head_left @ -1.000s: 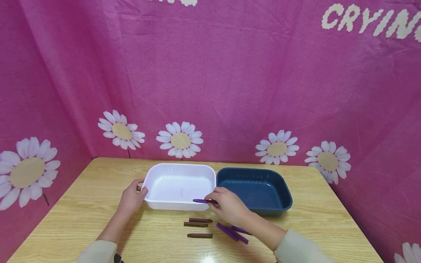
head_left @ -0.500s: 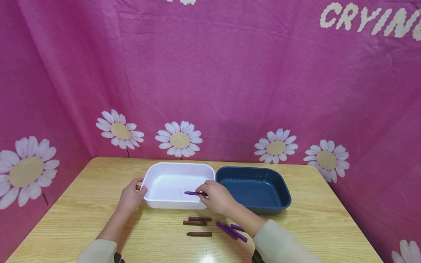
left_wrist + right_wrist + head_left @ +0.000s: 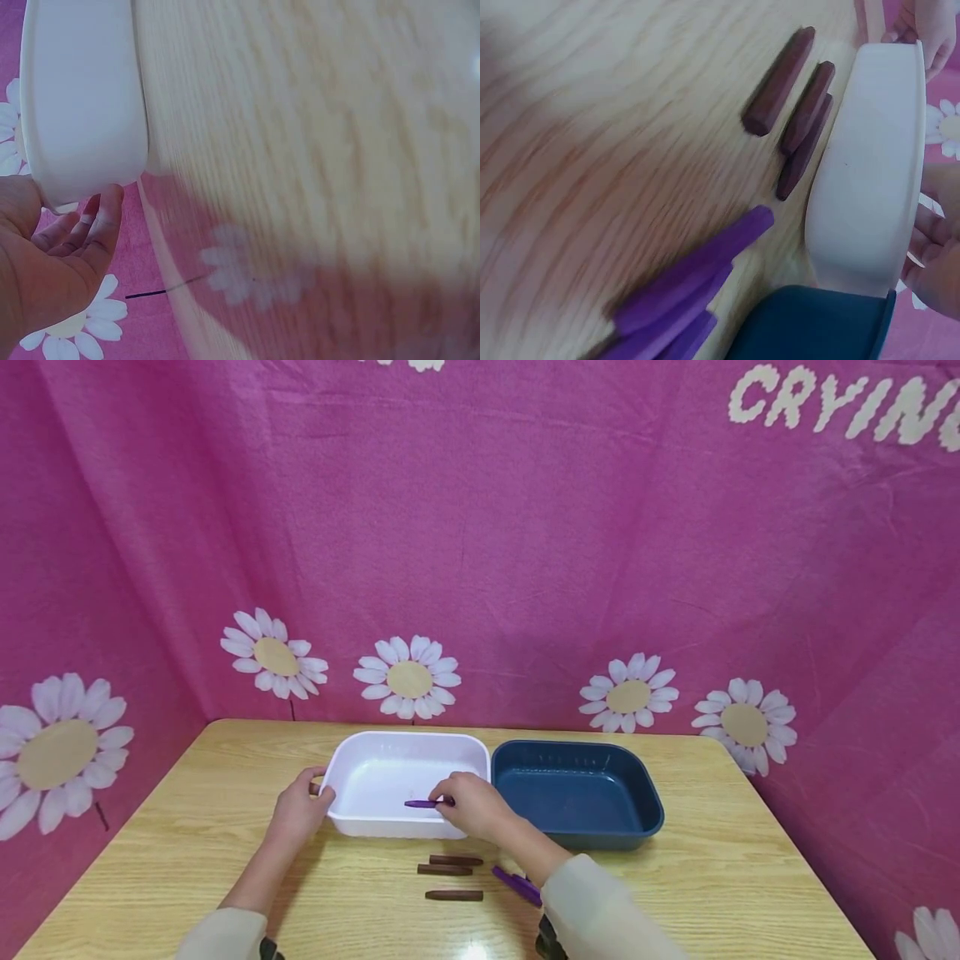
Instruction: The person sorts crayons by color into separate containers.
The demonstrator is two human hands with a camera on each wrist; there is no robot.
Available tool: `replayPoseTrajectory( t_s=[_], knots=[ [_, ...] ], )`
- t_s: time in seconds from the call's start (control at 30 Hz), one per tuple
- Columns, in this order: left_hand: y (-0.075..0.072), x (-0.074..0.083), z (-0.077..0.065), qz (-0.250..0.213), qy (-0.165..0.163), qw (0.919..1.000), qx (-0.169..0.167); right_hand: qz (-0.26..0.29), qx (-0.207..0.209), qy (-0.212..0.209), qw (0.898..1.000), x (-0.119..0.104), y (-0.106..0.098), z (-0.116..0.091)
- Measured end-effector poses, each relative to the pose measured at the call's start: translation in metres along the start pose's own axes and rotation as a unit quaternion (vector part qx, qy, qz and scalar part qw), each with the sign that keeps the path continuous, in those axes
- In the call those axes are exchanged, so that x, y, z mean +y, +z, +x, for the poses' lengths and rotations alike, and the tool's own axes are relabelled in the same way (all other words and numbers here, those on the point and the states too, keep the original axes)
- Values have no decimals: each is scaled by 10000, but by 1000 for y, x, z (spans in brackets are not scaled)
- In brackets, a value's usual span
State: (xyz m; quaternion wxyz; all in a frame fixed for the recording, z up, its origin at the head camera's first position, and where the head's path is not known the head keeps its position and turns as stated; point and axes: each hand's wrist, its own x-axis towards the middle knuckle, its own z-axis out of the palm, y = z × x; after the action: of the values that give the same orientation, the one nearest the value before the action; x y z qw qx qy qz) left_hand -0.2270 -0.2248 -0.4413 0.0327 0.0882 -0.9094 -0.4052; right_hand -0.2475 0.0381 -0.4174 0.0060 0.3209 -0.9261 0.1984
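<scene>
My left hand (image 3: 297,810) grips the left end of a white plastic basin (image 3: 397,828), thumb at the rim and fingers against the outer wall. The left wrist view shows those fingers (image 3: 109,225) bent beside the basin's end. Over the basin's inside, toward its front right, my right hand (image 3: 472,806) pinches a purple crayon (image 3: 420,804) that points left. In the right wrist view the basin wall hides that crayon and part of the hand. Three brown crayons (image 3: 454,895) lie in front of the basin, and more purple crayons (image 3: 516,887) lie to their right, partly behind my right sleeve.
A dark blue basin (image 3: 577,842) stands right beside the white one, on its right. Both are on a wooden table (image 3: 720,877). Behind the table hangs a pink cloth (image 3: 510,568) printed with daisies.
My right hand has carried the purple crayon leftward from the white basin's front right rim to over its inside. The left hand keeps its grip on the basin.
</scene>
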Motion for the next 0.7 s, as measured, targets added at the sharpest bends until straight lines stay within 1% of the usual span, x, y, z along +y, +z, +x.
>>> replayPoseTrajectory(
  t_s=[0.17,0.3,0.47,0.7],
  knots=[
    [0,0,-1,-48,43,10000,27,254,-349,297,9986,-1,3,7],
    [0,1,-1,-87,55,9999,20,523,-468,490,9963,-1,5,11],
    [-1,1,0,-55,-26,10000,-8,695,-526,608,9943,0,5,13],
    [0,0,1,-54,51,10000,42,738,-443,595,9945,2,5,12]
  ],
)
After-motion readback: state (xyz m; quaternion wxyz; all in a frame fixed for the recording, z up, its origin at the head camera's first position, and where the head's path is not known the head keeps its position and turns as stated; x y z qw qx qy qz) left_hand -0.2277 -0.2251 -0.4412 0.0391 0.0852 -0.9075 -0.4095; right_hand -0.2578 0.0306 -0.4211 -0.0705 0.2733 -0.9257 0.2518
